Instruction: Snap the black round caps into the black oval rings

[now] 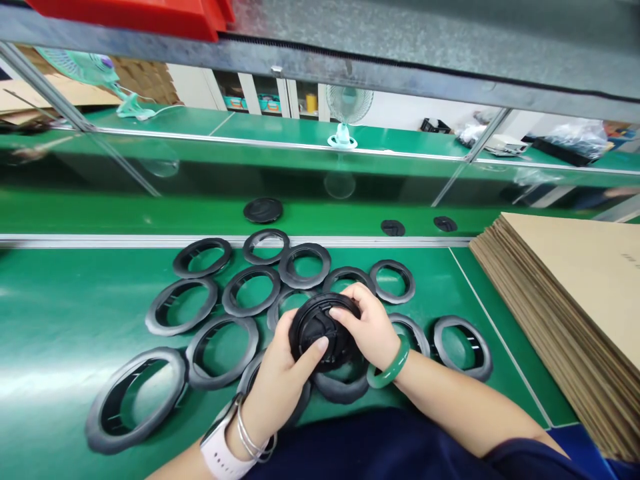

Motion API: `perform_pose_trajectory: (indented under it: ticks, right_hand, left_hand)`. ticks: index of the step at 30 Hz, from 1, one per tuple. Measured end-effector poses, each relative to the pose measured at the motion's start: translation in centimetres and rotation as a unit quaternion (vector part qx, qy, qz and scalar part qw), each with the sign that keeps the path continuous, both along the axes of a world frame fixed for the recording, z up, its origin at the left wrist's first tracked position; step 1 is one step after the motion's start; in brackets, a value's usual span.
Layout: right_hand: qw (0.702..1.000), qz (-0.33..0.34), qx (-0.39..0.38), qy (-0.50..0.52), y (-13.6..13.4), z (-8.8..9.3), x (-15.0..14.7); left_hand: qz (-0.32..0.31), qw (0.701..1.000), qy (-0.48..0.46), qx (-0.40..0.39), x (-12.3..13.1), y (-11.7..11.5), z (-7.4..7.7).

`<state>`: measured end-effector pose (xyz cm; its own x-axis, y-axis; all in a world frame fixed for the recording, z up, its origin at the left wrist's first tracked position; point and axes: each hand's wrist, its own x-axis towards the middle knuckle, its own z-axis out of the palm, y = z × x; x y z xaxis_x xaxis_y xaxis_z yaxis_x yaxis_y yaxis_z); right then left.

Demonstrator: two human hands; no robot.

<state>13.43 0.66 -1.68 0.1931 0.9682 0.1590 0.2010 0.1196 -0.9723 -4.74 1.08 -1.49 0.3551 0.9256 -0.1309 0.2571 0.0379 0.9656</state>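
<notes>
Nearest, dark navy clothing (380,447) is filling the bottom edge, and the forearms are reaching inward from both sides. The left wrist is wearing a pale watch band (220,460) with punched holes and thin silver bracelets (245,433); the right wrist is wearing a glossy green bangle (395,373).

The left hand (277,387) is angling up and inward, its thumb lying across the face of a round black part (320,327). The right hand (373,327) is curving over the part's right side, thumb bent onto the face. The grip of both hands is holding this part between them above the glossy green surface (40,300); its rim is looking smooth, its face moulded with raised ridges.

Below and around it, many matte, dark grey rings (215,383) with wavy outer edges are lying on the surface, some touching. To the right, brown cardboard sheets (575,260) are standing in a thick stack, the top one bearing faint print too small to read.

Farther back, three flat dark discs (263,210) are resting beyond a metal strip (100,241). Beyond, two mint-green fans (345,107) are standing on another green counter.
</notes>
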Motion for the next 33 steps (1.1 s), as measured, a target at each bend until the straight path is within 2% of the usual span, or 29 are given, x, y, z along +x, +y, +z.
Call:
perform_pose_trajectory:
  ticks: [9,12,14,17,19,28,30,33]
  right_hand:
    - [0.999,-0.023,0.009,-0.034,0.3,-0.7,0.0]
    - [0.998,-0.031,0.025,-0.049,0.3,-0.4,0.2]
    - [0.999,0.005,0.016,-0.04,0.3,0.3,0.5]
    - [0.992,0.116,-0.043,0.006,0.1,1.4,1.1]
    - [0.987,0.146,-0.071,0.017,-0.1,1.8,1.3]
    - [0.994,0.062,-0.047,-0.071,-0.8,0.3,0.1]
    - [0.995,0.069,-0.053,-0.043,-0.8,0.4,0.3]
    - [0.99,0.107,-0.067,0.065,-0.9,1.3,1.3]
  left_hand:
    - [-0.014,0.999,0.037,0.011,0.1,0.5,-0.2]
    - [-0.014,0.999,0.039,0.018,0.1,0.4,-0.3]
    - [-0.009,0.999,0.036,0.022,0.0,0.4,-0.2]
    - [-0.007,1.0,0.008,0.025,-0.3,0.4,0.1]
    - [-0.013,1.0,-0.007,0.023,-0.4,0.5,0.3]
    - [-0.007,0.998,0.045,0.044,0.2,0.3,0.3]
    - [-0.008,0.998,0.045,0.052,0.1,0.1,0.7]
    - [-0.052,0.997,0.011,0.048,-0.6,0.8,2.0]
